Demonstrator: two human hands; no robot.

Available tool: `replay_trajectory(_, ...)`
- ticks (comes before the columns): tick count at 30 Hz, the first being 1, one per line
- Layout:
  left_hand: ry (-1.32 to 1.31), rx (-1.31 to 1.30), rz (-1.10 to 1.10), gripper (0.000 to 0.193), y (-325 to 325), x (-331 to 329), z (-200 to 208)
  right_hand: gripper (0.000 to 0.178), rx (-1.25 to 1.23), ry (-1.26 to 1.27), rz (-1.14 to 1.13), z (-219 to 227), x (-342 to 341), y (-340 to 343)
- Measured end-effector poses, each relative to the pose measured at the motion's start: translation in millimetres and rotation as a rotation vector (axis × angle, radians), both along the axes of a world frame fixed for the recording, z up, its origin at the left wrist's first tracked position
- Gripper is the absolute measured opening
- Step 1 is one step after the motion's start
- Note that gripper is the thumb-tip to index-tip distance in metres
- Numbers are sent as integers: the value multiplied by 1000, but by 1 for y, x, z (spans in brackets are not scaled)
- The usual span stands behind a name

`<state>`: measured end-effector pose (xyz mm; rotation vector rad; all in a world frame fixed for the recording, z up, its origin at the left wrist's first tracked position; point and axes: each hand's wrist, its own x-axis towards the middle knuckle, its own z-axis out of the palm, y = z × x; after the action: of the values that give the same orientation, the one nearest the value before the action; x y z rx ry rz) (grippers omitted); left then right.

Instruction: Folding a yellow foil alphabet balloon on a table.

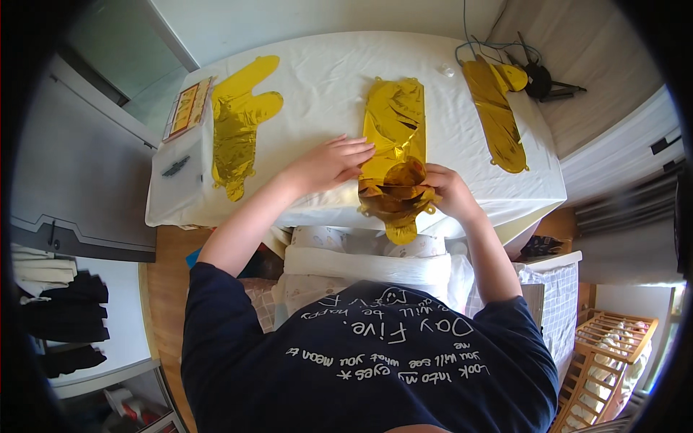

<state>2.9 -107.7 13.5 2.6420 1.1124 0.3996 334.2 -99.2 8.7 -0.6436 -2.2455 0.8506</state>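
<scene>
On the white table (pixel 310 79) lie a left balloon (pixel 234 126), a middle balloon (pixel 393 108) poking past the near edge, and a right balloon (pixel 494 112), all gold. A clear bag (pixel 173 186) and a card (pixel 189 108) lie far left.

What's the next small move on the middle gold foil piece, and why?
I'd probably ease open the near end of the middle gold foil piece with the right hand, as that end looks curled and creased while the far part lies flatter on the white tablecloth. The left hand, its fingertips at the left edge, seems well placed to steady it.
</scene>
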Motion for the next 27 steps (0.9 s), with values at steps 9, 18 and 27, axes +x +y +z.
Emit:
replay_trajectory(9, 0, -54, -25, 62, 3, 6, -4, 23, 81, -107, 71, -2, 3, 6)
replay_trajectory(18, 85, 9, -37, 64, 9, 6, -6, 29, 36, -53, 15, 2, -1, 3)
replay_trajectory(27, -141, -65, -40, 58, 37, 5, -6, 25, 17, -91, 52, -1, 1, 8)
